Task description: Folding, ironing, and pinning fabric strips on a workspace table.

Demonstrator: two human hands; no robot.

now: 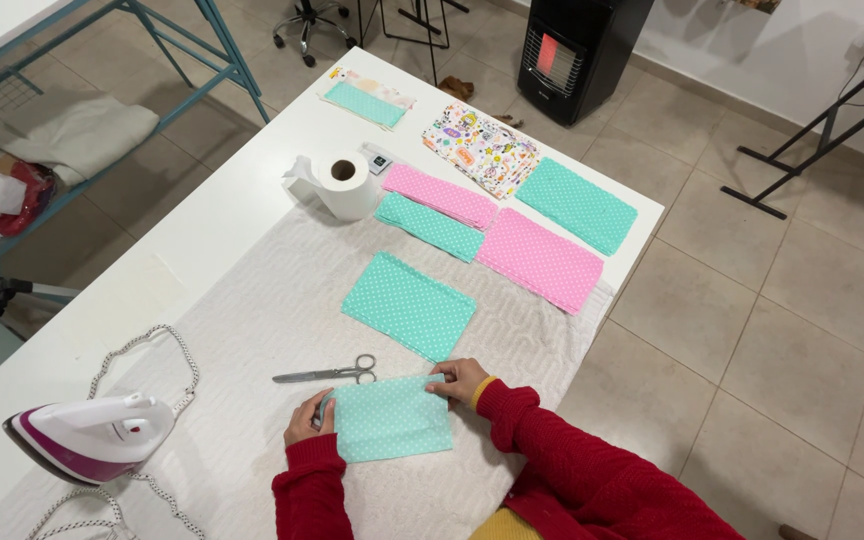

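Both hands [384,405] at fabric [392,418] edges

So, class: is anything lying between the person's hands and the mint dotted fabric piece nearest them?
No. The left hand and right hand already rest on the fabric piece at its two ends. The scissors lie just beyond it, apart.

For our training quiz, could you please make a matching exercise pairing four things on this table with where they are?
Things:
1. iron
2. scissors
3. paper roll
4. mint fabric piece

Places:
A. under both hands at the near edge
B. standing beside the stacked pink and mint pieces
C. at the near left, with its cord around it
D. just beyond the held piece, blades pointing left

Pairs: 1-C, 2-D, 3-B, 4-A
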